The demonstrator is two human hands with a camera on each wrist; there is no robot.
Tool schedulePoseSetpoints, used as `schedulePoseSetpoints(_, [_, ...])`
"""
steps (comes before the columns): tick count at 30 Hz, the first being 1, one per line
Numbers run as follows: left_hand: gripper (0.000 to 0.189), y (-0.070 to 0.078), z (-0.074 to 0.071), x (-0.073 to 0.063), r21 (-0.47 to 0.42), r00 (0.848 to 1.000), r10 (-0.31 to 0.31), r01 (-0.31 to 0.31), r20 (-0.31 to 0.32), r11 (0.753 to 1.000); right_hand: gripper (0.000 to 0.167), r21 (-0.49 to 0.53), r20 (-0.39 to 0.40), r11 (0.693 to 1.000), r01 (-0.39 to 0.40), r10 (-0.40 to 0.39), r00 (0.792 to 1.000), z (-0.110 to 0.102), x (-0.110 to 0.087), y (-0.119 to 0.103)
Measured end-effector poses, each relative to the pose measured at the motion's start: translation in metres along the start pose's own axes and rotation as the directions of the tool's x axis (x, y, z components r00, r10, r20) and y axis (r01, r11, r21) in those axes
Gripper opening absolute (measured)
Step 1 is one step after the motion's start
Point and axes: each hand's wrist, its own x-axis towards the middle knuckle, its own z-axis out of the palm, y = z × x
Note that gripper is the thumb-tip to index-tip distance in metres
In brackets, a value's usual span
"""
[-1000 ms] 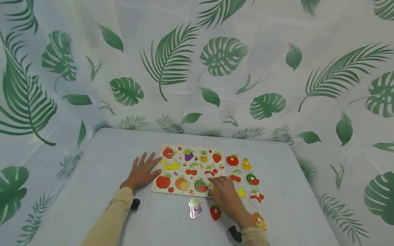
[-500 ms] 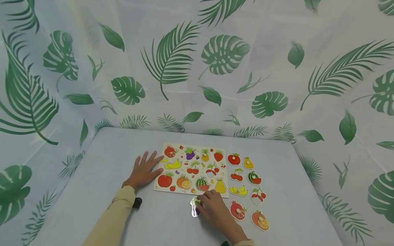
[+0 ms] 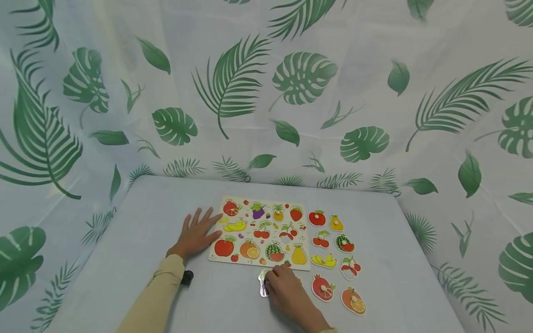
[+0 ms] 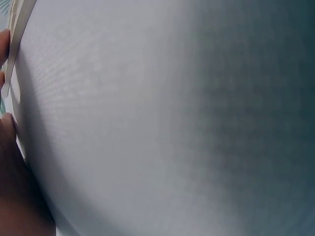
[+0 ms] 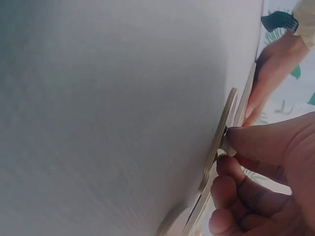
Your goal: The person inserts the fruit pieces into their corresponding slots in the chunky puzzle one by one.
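From the head view we see the left hand with fingers spread and extended over the near-left side of the board, probably so that it does not slide on the surface. The right hand is narrowed onto a shiny piece just beyond the board's near edge, covering part of it; glare hides most of its picture. The other loose fruits, such as the pear, the bananas and the orange, lie to the right of the board, spaced apart, which we judge makes each easy to pick up. On the board, the pineapple seems to carry a knob, so we take it as seated. The left wrist view gives us little besides bare surface, though it shows the board's thick edge with fingertips at it. The right wrist view tells us what the head view cannot: thumb and finger pinch a pale knob on the shiny piece, likely because the piece itself is too thin to grasp well flat. We cannot tell whether it touches the surface. Beyond it, this view also catches the left hand from the side, below a dark wrist device.
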Motion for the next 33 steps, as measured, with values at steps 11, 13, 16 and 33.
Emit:
schedulePoseSetpoints(11, [0.072, -0.002, 0.000, -0.001, -0.012, 1.000, 0.008, -0.008, 0.007, 1.000, 0.012, 0.003, -0.006, 1.000, 0.013, -0.013, 1.000, -0.007, 0.003, 0.003])
schedulePoseSetpoints(13, [0.072, -0.002, -0.001, 0.000, -0.009, 1.000, 0.008, -0.008, 0.007, 1.000, 0.013, 0.004, -0.018, 1.000, 0.016, -0.016, 1.000, -0.011, 0.006, 0.005])
schedulePoseSetpoints(16, [0.072, -0.002, -0.002, 0.000, -0.014, 1.000, 0.010, -0.010, 0.000, 1.000, 0.014, 0.006, -0.043, 1.000, 0.022, -0.021, 0.999, -0.017, 0.010, 0.006])
schedulePoseSetpoints(33, [0.071, -0.002, 0.000, 0.000, -0.021, 1.000, 0.014, -0.014, -0.017, 1.000, 0.014, -0.040, -0.186, 0.996, 0.075, -0.081, 0.979, -0.056, 0.073, 0.037])
